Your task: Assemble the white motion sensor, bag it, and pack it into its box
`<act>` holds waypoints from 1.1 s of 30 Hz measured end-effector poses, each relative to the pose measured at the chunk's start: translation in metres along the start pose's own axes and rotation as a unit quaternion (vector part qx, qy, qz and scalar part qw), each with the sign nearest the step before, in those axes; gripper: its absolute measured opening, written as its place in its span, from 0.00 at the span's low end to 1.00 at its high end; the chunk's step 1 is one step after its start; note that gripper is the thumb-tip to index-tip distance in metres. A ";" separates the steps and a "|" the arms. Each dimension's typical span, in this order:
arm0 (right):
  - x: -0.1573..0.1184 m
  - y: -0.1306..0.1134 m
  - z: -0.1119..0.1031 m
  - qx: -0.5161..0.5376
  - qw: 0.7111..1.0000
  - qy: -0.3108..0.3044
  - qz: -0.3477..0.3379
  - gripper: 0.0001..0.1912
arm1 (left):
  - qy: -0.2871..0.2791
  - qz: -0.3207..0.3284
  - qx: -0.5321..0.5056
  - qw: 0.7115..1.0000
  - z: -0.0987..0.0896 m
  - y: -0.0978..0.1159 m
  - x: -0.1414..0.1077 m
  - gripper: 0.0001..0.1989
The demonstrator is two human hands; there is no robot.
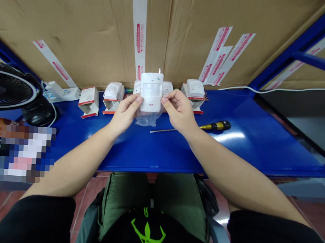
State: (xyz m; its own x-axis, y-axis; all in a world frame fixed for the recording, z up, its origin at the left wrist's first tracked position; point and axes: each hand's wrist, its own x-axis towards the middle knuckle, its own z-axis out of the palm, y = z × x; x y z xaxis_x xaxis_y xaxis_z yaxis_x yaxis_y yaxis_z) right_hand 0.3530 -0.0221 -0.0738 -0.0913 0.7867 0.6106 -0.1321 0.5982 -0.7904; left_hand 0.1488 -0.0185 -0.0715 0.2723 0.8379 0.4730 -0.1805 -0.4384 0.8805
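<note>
A white motion sensor [151,93] with a short antenna stands upright between my hands, its curved front facing me. My left hand [126,113] pinches its left edge between thumb and fingers. On the opposite edge, my right hand [180,112] grips in the same way. Below the sensor hangs a crumpled clear plastic bag [147,119]; whether the sensor is partly inside it I cannot tell. Part of another white sensor [168,86] shows behind. A screwdriver [216,125] with a yellow and black handle lies on the blue table, its shaft partly hidden by my right hand.
Along the back stand an open small box [89,101], a box with a white sensor [113,91] on top, and another sensor [195,88] on a box at right. A black fan [16,87] and a power strip [70,94] occupy the left. Cardboard [101,33] walls the back.
</note>
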 end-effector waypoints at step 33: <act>-0.002 0.007 -0.002 -0.055 0.998 -0.003 -0.020 0.21 | 0.085 0.047 0.002 0.995 0.001 -0.005 0.009 0.31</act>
State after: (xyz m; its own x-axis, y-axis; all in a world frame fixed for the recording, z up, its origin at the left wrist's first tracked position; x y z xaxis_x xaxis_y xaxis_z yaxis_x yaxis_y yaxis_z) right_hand 0.3540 -0.0195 -0.0806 -0.0939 0.7610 0.6419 -0.0272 0.6426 -0.7657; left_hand 0.1526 -0.0091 -0.0720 0.0906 0.8354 0.5421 -0.1949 -0.5189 0.8323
